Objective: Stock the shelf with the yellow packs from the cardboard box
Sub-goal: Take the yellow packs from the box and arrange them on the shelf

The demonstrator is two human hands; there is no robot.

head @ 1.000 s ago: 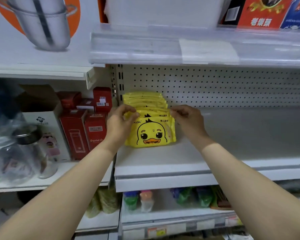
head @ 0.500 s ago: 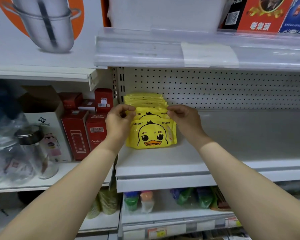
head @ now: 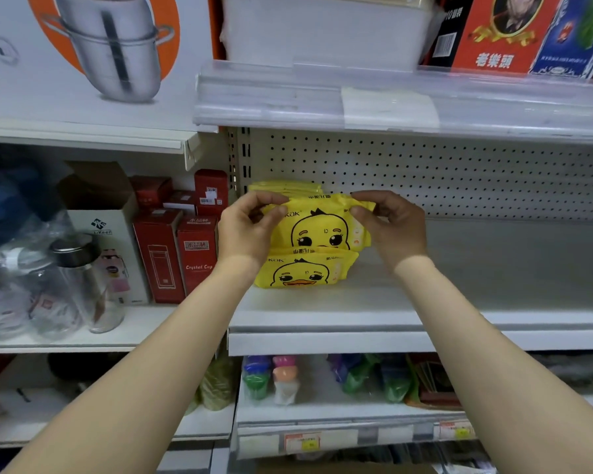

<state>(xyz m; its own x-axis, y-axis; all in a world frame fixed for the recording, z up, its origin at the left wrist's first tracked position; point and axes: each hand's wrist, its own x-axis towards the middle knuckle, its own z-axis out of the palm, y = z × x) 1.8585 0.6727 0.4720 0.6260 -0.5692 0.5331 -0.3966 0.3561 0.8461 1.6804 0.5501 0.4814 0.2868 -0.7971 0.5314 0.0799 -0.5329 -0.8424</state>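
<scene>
A yellow pack (head: pixel 319 227) with a duck face is held up between both hands above the white shelf (head: pixel 425 302). My left hand (head: pixel 247 230) pinches its top left corner and my right hand (head: pixel 391 224) pinches its top right corner. Below it another yellow pack (head: pixel 305 271) leans at the front of the row. More yellow packs (head: pixel 288 187) stand behind, against the pegboard at the shelf's left end. The cardboard box is out of view.
Red boxes (head: pixel 175 254) and a glass jar (head: pixel 83 285) fill the neighbouring shelf on the left. The shelf surface stretches bare to the right of the packs. A clear shelf lip (head: pixel 391 100) overhangs above. Colourful items (head: pixel 281 378) sit on the lower shelf.
Both hands have lifted the second pack up out of the row; it now sits higher than the front pack. The view has drawn slightly closer to the shelf.
</scene>
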